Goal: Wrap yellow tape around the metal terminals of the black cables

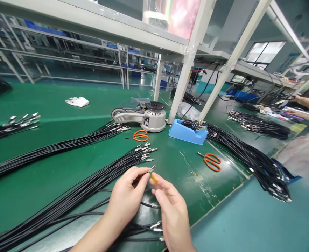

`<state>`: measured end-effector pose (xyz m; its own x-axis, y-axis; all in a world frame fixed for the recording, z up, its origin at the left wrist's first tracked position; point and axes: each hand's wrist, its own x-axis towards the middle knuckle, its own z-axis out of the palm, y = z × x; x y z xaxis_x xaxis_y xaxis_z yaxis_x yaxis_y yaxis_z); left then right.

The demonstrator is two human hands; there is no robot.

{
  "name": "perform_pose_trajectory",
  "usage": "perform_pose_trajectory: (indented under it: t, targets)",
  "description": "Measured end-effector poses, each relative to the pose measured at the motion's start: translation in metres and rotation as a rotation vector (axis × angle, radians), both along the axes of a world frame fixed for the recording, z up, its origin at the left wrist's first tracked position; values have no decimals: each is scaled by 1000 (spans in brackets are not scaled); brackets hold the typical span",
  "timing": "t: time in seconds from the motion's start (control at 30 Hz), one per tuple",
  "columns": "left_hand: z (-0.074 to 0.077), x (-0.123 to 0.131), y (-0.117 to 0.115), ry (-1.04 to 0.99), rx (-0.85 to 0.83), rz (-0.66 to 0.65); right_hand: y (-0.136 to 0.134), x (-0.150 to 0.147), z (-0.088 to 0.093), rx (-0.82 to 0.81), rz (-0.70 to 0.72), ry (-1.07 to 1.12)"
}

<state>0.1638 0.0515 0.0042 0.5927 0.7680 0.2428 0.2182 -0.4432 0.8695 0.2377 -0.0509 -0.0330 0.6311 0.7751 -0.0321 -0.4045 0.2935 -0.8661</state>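
Observation:
My left hand [128, 192] is closed, pinching a black cable just behind its small metal connector [152, 168]. At the fingertips of my right hand [171, 210] is a small piece of amber-yellow tape [154, 179], close beside that connector. The right fingers are curled, with the thumb a little apart from the tape. Under and left of my hands lies a bundle of black cables [91, 178] with metal connector ends. More loose cable ends [156, 225] lie beneath my wrists, partly hidden by them.
Ahead stand a grey tape dispenser machine [154, 119] and a blue tape holder [188, 132]. Orange-handled scissors [141, 135] and a second orange pair [212, 162] lie nearby. A white glove [77, 102] is farther back. White posts [183, 77] rise at the right; another person's arm [308, 103] is beyond.

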Motion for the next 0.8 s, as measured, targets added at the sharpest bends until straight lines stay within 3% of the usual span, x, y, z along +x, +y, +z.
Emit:
perform_pose_trajectory:
  t: [0.17,0.3,0.37,0.57,0.8]
  targets:
    - [-5,-2,-1,-28,157,-10,8,10,9,-90,-178,-17]
    - [-11,-3,-3,-61,356,-17,19,23,18,-114,-167,-59]
    - [-9,-3,-3,-48,324,-43,23,27,22,-85,-149,-59]
    - [7,-1,2,63,-72,-161,23,31,24,-33,-106,-63]
    - [-1,-1,-2,-107,34,2,2,4,11,-48,-195,49]
